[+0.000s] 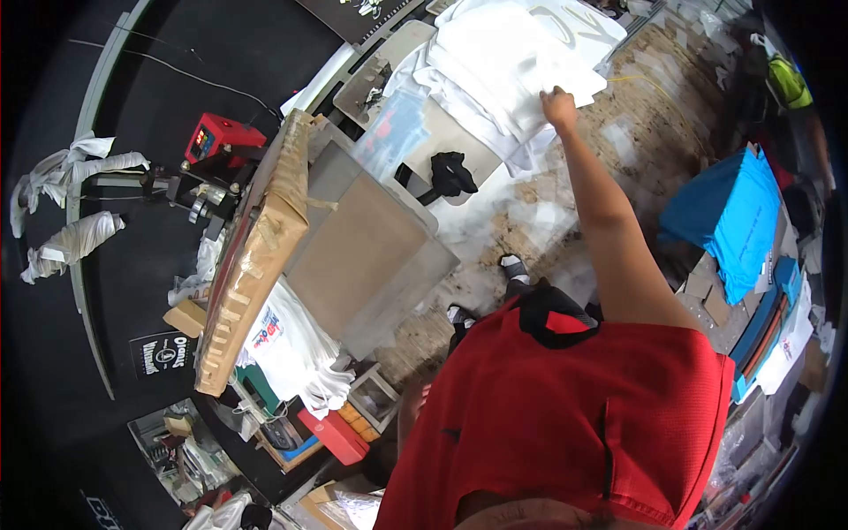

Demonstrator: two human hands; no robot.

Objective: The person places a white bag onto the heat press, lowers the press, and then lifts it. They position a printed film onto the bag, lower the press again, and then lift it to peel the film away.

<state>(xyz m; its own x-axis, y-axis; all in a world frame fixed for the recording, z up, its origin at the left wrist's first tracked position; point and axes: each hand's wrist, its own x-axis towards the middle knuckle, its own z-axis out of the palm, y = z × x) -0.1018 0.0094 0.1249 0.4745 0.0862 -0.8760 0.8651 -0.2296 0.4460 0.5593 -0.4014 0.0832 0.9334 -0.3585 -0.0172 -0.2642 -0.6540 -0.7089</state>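
My right hand point(558, 108) reaches out at the upper right. Its fingers are closed on the edge of a white shirt point(495, 66) that tops a pile of white garments. A grey outlined print point(574, 25) shows on the far part of the pile. The pile lies over a light grey board point(455, 146), with a crumpled black cloth point(453, 174) at its near side. Low beside my red shirt, a small bit of skin that seems to be my left hand point(422, 399) shows; its fingers cannot be made out.
A taped, cardboard-covered panel point(256, 265) stands tilted beside a flat grey platen point(353, 247). White printed shirts point(296, 344) hang below it. A red control box point(221, 137) sits at the left. On the right, a blue bag point(729, 216) rests on boxes. Scraps litter the floor point(521, 221).
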